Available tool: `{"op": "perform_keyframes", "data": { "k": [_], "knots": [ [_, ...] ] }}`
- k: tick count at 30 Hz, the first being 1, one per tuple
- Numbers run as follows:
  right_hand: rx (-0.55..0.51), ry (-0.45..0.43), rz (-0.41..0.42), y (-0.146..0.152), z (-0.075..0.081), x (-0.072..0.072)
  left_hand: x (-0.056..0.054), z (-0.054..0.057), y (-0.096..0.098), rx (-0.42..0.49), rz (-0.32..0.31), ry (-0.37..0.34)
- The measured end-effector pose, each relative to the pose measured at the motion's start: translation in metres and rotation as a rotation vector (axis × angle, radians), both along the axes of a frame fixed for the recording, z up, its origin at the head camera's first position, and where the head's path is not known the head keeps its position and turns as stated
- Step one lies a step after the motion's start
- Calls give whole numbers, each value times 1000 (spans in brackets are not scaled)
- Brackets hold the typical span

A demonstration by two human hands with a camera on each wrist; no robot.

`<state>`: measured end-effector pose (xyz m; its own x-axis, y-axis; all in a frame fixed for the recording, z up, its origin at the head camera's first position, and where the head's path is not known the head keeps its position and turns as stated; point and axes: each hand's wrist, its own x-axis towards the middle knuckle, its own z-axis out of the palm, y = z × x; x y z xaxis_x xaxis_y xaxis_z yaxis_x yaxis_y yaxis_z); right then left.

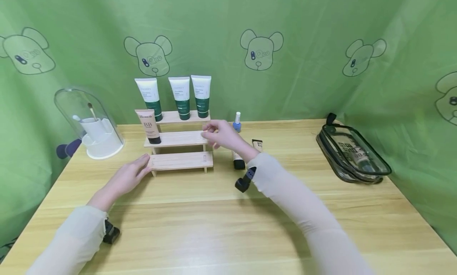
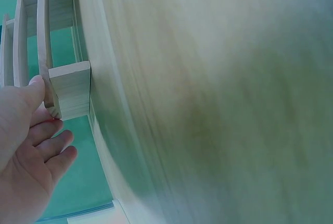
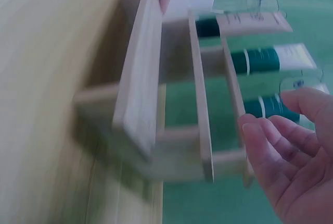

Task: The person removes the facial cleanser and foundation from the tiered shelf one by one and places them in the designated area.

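Observation:
A three-step wooden display rack (image 1: 180,160) stands on the table. My left hand (image 1: 130,174) pinches the left end of its lowest step; the left wrist view shows the thumb above the board (image 2: 46,41) and a finger beneath. My right hand (image 1: 223,135) is by the right end of the middle step, fingers loosely bent and holding nothing; whether it touches the rack I cannot tell. Three white-and-green squeeze tubes (image 1: 180,96) stand on the top step. A pink BB cream tube (image 1: 148,126) stands at the left of the middle step.
Right of the rack are a blue nail polish bottle (image 1: 237,124) and two small tubes (image 1: 239,162), partly hidden by my right hand and wrist. A clear black-edged pouch (image 1: 353,152) lies at the right. A domed white brush holder (image 1: 103,146) stands at the back left.

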<state>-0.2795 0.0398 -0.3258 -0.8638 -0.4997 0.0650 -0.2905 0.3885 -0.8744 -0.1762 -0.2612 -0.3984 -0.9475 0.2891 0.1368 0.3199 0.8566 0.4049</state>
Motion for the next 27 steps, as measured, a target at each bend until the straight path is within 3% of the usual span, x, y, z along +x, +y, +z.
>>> {"op": "perform_keyframes", "data": {
  "k": [14, 27],
  "knots": [
    [-175, 22, 14, -82, -1, -4, -2, -3, -1, 2, -4, 5],
    [-188, 7, 25, -121, -10, -2, -2, -3, -1, 0, -12, 16]
  ]
}}
